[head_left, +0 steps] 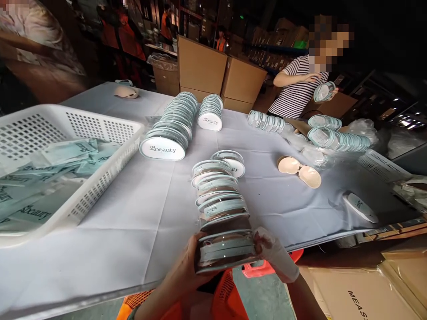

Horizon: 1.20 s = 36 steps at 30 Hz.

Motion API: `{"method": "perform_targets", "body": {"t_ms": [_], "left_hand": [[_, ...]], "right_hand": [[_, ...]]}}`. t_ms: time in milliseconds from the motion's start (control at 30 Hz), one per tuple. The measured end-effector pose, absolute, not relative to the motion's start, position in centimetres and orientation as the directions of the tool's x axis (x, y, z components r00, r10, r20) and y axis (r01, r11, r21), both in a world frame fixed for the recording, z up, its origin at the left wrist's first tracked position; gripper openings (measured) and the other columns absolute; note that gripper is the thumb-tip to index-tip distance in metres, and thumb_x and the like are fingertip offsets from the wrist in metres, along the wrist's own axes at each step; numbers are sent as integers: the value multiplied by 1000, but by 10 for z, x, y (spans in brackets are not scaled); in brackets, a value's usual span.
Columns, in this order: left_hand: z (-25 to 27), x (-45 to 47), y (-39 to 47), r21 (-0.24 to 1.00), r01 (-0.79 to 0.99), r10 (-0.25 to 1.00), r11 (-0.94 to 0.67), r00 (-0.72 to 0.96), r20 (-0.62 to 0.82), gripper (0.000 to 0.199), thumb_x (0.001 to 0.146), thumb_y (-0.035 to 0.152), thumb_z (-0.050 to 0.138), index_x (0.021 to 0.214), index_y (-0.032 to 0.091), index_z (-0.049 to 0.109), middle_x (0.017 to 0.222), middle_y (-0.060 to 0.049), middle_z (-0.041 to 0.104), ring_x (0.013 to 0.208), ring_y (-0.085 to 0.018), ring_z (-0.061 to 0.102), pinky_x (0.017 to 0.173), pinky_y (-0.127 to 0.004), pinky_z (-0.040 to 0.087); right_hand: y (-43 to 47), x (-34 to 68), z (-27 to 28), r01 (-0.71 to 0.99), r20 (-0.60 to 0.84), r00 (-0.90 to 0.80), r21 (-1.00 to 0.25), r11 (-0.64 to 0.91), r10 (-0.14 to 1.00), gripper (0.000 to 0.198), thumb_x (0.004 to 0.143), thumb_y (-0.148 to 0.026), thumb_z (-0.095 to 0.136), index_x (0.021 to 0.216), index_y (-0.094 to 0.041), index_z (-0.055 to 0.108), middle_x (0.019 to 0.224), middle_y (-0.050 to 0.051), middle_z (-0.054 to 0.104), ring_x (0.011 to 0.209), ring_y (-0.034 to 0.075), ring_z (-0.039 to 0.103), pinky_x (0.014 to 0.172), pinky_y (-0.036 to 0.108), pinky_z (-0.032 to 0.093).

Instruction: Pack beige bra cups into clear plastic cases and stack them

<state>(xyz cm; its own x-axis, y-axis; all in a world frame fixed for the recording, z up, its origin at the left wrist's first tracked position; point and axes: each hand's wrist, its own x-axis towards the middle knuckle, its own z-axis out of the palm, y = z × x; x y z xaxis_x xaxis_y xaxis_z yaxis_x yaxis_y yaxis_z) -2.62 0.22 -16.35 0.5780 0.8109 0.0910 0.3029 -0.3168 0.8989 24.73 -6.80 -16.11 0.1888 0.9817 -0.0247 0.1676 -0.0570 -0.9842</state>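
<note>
At the table's front edge, my left hand (191, 262) grips the left end of an oval zip pouch (227, 246) with mint trim. My right hand (271, 251), in a whitish glove, has its fingers closed at the pouch's other end. Beyond this pouch, a row of similar zip pouches (222, 206) stands on edge, running away from me. Behind the far end of that row, another pouch (236, 165) shows part of its printed white face. The undersides of my fingers are partly hidden.
At left is a white basket (80, 213) of mint packets. Pouch stacks (167, 147) stand farther back. A beige eye-mask-shaped piece (299, 171) and a single pouch (360, 207) lie at right. A person (300, 84) in stripes holds a pouch across the table. Cardboard boxes (360, 289) sit lower right.
</note>
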Motion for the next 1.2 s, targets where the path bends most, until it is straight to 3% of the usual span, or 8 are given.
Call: {"method": "perform_targets", "body": {"t_ms": [400, 667, 767, 833, 933, 1033, 1133, 1200], "left_hand": [[-165, -25, 3, 907, 279, 786, -317, 612, 87, 66, 80, 36, 76, 134, 22, 41, 130, -15, 66, 116, -32, 66, 96, -44, 56], [-135, -9, -4, 762, 412, 729, -501, 676, 114, 48, 76, 20, 63, 122, 20, 51, 121, -14, 65, 106, -32, 68, 87, -46, 58], [-130, -8, -4, 698, 451, 723, -557, 676, 140, 46, 77, 21, 62, 122, 19, 54, 120, -14, 65, 102, -33, 70, 81, -44, 58], [-136, -12, -3, 668, 484, 761, -566, 618, 197, 51, 80, 30, 68, 127, 19, 53, 122, -14, 66, 102, -33, 71, 78, -41, 59], [-154, -16, 1, 535, 576, 785, -618, 486, 384, 75, 75, 44, 80, 139, 22, 50, 122, -15, 64, 102, -32, 68, 80, -41, 59], [-162, -12, 6, 325, 652, 683, -685, 417, 600, 83, 71, 32, 83, 147, 25, 48, 124, -16, 60, 101, -32, 64, 83, -43, 57], [-159, -12, 9, 228, 677, 603, -700, 389, 697, 75, 74, 21, 78, 145, 27, 52, 133, -18, 56, 109, -34, 61, 87, -47, 56], [-162, -19, 3, 316, 633, 628, -707, 356, 692, 66, 80, 27, 76, 143, 26, 55, 134, -18, 56, 115, -35, 59, 91, -47, 56]], "right_hand": [[-70, 265, -90, 504, -296, -42, -831, -236, 954, 10, 76, -28, 51, 80, -19, 54, 78, 0, 59, 72, 14, 50, 66, 28, 41], [-62, 201, -24, 704, -452, -111, -665, -251, 885, 23, 85, -12, 49, 105, -23, 50, 65, -7, 49, 55, 12, 47, 57, 24, 36], [-57, 170, -11, 906, -283, -139, -424, 6, 949, 21, 91, -17, 51, 108, -26, 61, 65, -5, 56, 53, 13, 48, 55, 27, 29], [-57, 171, -23, 866, 23, -299, -413, 281, 954, 10, 95, -29, 59, 102, -27, 64, 74, -3, 63, 65, 15, 57, 59, 27, 36], [-55, 195, -62, 762, 510, -469, -179, 622, 721, 33, 93, -54, 67, 110, -25, 64, 116, 6, 65, 107, 25, 62, 90, 38, 50], [-50, 214, -99, 826, 674, -437, 39, 562, 596, 35, 101, -47, 52, 123, -20, 56, 140, 16, 48, 129, 31, 49, 102, 49, 48], [-40, 224, -108, 848, 679, -380, -15, 530, 628, 52, 102, -61, 42, 134, -20, 51, 145, 17, 43, 130, 31, 50, 98, 48, 53], [-17, 240, -98, 863, 679, -286, -124, 490, 676, 60, 99, -68, 46, 139, -24, 51, 145, 16, 46, 130, 30, 52, 99, 46, 54]]}}
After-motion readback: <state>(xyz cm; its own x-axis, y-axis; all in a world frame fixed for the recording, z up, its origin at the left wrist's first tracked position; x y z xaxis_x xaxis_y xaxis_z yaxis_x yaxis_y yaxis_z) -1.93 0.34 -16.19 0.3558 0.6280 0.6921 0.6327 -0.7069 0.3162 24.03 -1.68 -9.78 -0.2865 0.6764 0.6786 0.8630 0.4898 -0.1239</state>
